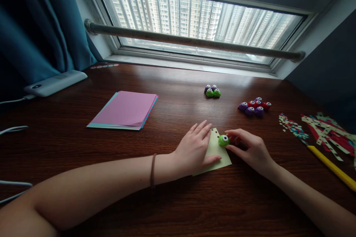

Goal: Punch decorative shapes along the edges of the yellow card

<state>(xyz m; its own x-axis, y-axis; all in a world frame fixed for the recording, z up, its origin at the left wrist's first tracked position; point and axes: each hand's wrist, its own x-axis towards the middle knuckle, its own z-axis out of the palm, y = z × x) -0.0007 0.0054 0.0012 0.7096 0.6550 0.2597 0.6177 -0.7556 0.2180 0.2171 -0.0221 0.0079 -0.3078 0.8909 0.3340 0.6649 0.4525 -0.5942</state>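
Note:
My left hand (pixel 194 148) lies flat on a pale yellow sheet of paper (pixel 221 157), pressing it onto the dark wooden desk (pixel 172 207). A small green paper punch (pixel 223 140) sits on the sheet's far right edge, and my right hand (pixel 247 148) grips it with thumb and fingers. Small punched holes show along the sheet's top edge beside the punch.
A stack of pink and blue paper (pixel 125 111) lies to the left. Small green and purple punches (pixel 213 91) and a cluster of red and purple punches (pixel 254 106) sit further back. Paper scraps (pixel 325 131), confetti (pixel 292 126) and a yellow strip (pixel 333 168) lie right. A white device (pixel 55 83) rests far left.

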